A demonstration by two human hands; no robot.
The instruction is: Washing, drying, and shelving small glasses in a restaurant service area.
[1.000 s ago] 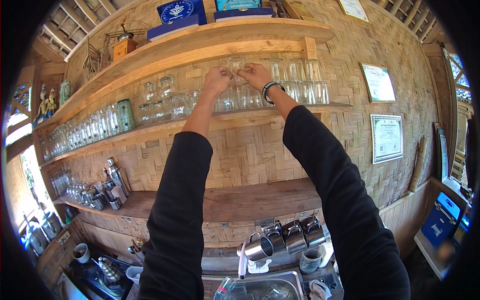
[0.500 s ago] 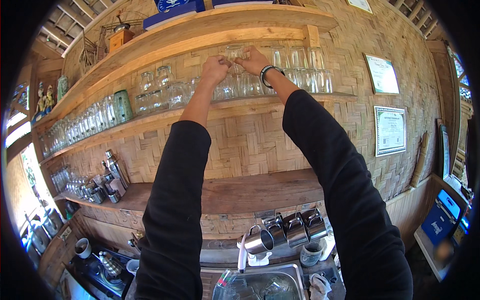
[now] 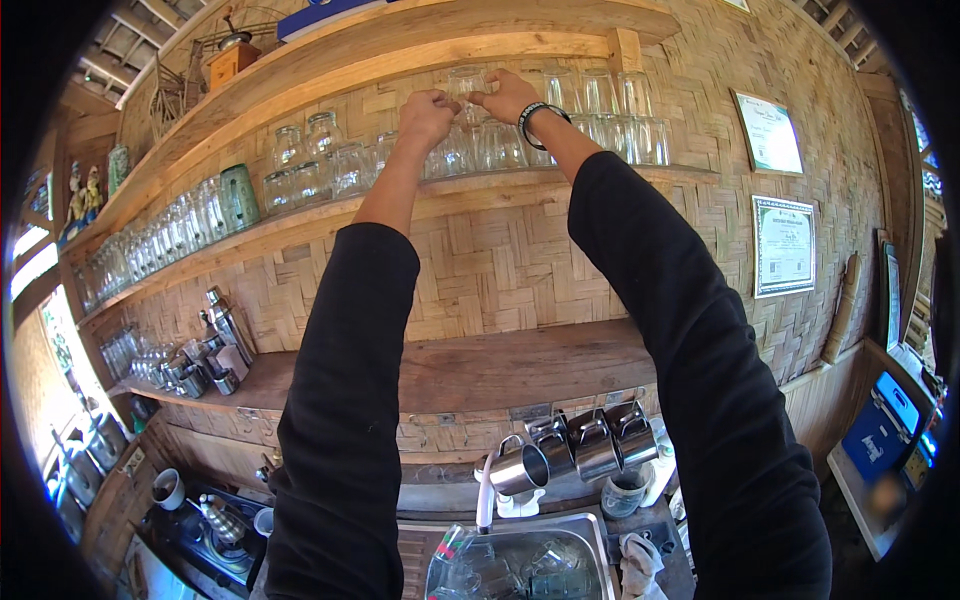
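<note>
Pinching glass [image 3: 467, 79] between left hand [image 3: 428, 118] and right hand [image 3: 510, 98], with fingers [image 3: 500, 82] of both bent nearly closed on its sides, above row of glasses [image 3: 502, 147] on shelf [image 3: 530, 185].

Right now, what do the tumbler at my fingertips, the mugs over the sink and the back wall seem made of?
The tumbler looks like smooth, clear glass, being transparent with glints, though plastic is possible.
The mugs: shiny metal, likely stainless steel, given bright reflections.
The back wall: matte, tan woven strips, perhaps bamboo.
</note>
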